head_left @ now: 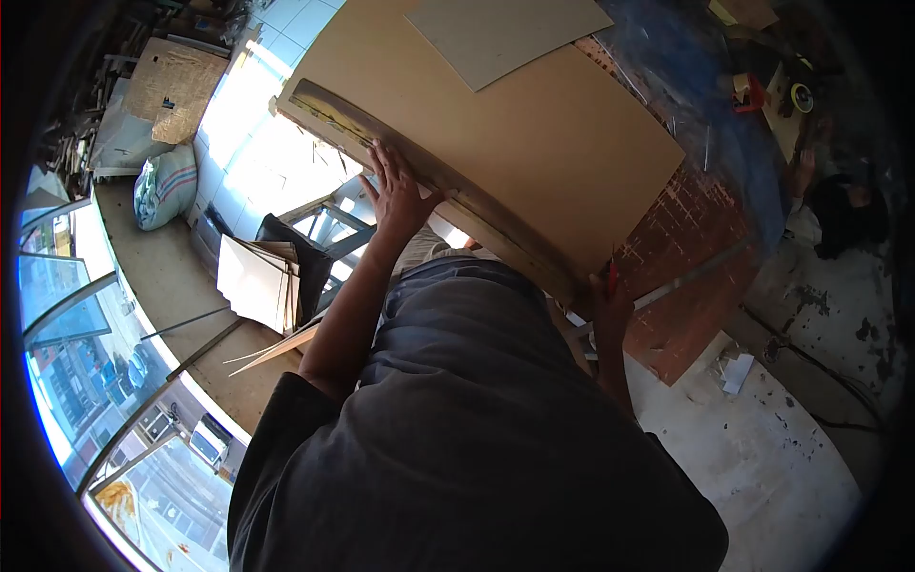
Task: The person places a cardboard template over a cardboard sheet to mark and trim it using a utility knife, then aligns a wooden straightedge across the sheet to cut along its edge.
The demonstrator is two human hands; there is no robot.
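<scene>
A large brown board (534,153) lies flat in front of me, with a long, worn wooden bar (438,176) along its near edge. My left hand (398,195) rests on this bar with its fingers stretched out and the thumb apart. At the bar's right end is my right hand (612,303), closed on a slim red tool (612,275) whose exact kind I cannot make out. A smaller grey-brown sheet (505,38) lies on top of the board at its far side.
Under the board's right side is a scratched red-brown work surface (696,257). A tape roll (801,97) and a red tape dispenser (748,92) lie at the far right. Cut sheets (257,281) lean at my left, and a stuffed sack (167,186) stands beyond them.
</scene>
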